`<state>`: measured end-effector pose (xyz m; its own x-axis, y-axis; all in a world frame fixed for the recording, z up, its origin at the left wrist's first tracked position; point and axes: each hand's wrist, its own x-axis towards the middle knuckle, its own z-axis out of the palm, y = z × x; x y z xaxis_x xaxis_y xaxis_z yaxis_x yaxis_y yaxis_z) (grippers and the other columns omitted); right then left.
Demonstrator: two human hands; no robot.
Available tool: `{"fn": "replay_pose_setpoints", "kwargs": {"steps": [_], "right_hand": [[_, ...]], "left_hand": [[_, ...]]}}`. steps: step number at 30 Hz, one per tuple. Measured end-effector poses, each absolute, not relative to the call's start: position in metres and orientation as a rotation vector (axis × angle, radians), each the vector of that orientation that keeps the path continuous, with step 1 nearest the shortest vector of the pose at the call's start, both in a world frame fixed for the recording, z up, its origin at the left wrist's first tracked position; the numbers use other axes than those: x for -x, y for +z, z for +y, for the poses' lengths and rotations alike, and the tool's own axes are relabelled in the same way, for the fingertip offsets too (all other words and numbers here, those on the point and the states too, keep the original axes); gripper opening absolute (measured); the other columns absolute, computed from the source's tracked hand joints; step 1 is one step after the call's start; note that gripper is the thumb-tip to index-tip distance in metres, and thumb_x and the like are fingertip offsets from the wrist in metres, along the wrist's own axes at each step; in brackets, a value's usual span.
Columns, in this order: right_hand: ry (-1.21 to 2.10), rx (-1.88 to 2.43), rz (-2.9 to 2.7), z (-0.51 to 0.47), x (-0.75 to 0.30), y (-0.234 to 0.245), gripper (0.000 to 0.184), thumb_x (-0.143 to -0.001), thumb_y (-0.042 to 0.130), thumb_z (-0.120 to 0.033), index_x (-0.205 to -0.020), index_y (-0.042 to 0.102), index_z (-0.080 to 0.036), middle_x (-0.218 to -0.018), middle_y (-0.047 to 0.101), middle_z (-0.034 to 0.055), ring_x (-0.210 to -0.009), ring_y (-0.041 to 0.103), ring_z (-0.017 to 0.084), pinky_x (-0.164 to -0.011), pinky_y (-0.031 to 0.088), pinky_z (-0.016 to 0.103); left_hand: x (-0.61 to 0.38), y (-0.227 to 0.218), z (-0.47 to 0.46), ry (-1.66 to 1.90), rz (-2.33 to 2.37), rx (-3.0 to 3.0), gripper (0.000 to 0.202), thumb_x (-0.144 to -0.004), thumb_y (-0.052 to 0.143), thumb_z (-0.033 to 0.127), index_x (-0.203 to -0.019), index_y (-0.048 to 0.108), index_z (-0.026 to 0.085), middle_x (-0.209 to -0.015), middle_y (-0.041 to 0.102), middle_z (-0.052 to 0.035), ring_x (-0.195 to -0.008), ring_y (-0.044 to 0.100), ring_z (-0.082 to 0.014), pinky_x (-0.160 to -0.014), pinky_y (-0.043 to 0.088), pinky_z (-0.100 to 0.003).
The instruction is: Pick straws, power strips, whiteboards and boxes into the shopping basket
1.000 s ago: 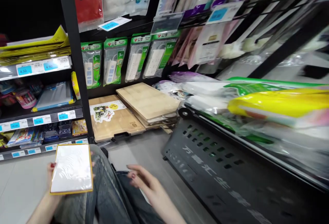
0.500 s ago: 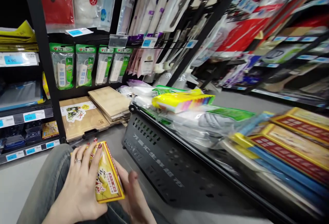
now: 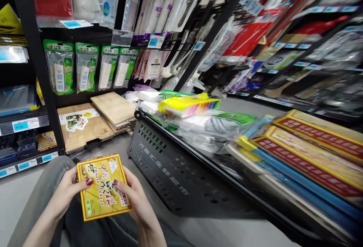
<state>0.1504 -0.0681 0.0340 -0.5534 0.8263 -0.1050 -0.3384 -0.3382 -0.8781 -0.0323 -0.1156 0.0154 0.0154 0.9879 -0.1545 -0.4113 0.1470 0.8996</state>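
Note:
Between my hands, above my lap, is a yellow Chinese chess box [image 3: 99, 190] with a red edge, its printed front turned up towards me. My left hand [image 3: 64, 192] grips the box's left side, thumb on the front and the other fingers mostly hidden behind it. On the right side my right hand [image 3: 137, 198] holds it the same way, its thumb lying over the printing. Just right of my hands stands a dark grey shopping basket [image 3: 159, 164] heaped with packaged goods.
On the basket lie a yellow pack of coloured sticks [image 3: 190, 105] and several red-and-yellow boxes [image 3: 309, 145]. Wooden boards [image 3: 85, 126] rest low by the shelf at left. Packaged power strips [image 3: 59, 69] hang above them. More shelving [image 3: 283, 65] runs along the right, blurred.
The chess box has turned from a slant to face me with its front. My left hand moved from over its top to its left edge; my right hand now grips the right edge.

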Motion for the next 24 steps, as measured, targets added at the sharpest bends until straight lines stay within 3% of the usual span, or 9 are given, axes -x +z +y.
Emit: {"fn": "replay_pose_setpoints", "kwargs": {"steps": [3,9,18,24], "right_hand": [[1.816,0.776,-1.323,-0.067,-0.159,0.038,0.042,-0.068,0.07,-0.037,-0.101,0.055,-0.017,-0.1,0.066,0.006,-0.089,0.061,0.023,-0.075,0.048,0.03],[1.635,0.719,-1.516,-0.068,-0.175,0.047,0.048,-0.068,0.07,-0.037,-0.11,0.055,-0.019,-0.105,0.063,0.0058,-0.097,0.058,0.022,-0.084,0.045,0.03],[1.561,0.765,-1.521,-0.062,-0.184,0.043,0.045,-0.066,0.072,-0.036,-0.105,0.058,-0.02,-0.101,0.064,0.0061,-0.093,0.059,0.021,-0.079,0.045,0.028],[1.619,1.143,-1.063,-0.045,-0.182,0.019,0.04,-0.058,0.074,-0.044,-0.083,0.064,-0.014,-0.07,0.065,0.0043,-0.065,0.057,0.016,-0.06,0.041,0.024]], "left_hand": [[0.031,0.004,-0.11,1.263,0.877,-0.731,0.035,-0.066,0.074,0.019,-0.099,0.064,0.015,-0.099,0.069,-0.0075,-0.097,0.062,-0.0257,-0.086,0.048,-0.035],[0.018,-0.024,-0.1,1.383,0.772,-0.461,0.048,-0.051,0.083,0.02,-0.095,0.065,0.016,-0.089,0.071,-0.0062,-0.088,0.066,-0.024,-0.084,0.051,-0.033],[0.005,-0.029,-0.098,1.44,0.742,-0.356,0.065,-0.048,0.083,0.018,-0.108,0.057,0.015,-0.088,0.071,-0.0077,-0.087,0.067,-0.0259,-0.079,0.054,-0.035],[-0.004,-0.008,-0.112,1.331,0.924,-0.401,0.049,-0.057,0.08,0.025,-0.097,0.055,0.012,-0.083,0.07,-0.0085,-0.069,0.068,-0.0246,-0.046,0.054,-0.027]]}}
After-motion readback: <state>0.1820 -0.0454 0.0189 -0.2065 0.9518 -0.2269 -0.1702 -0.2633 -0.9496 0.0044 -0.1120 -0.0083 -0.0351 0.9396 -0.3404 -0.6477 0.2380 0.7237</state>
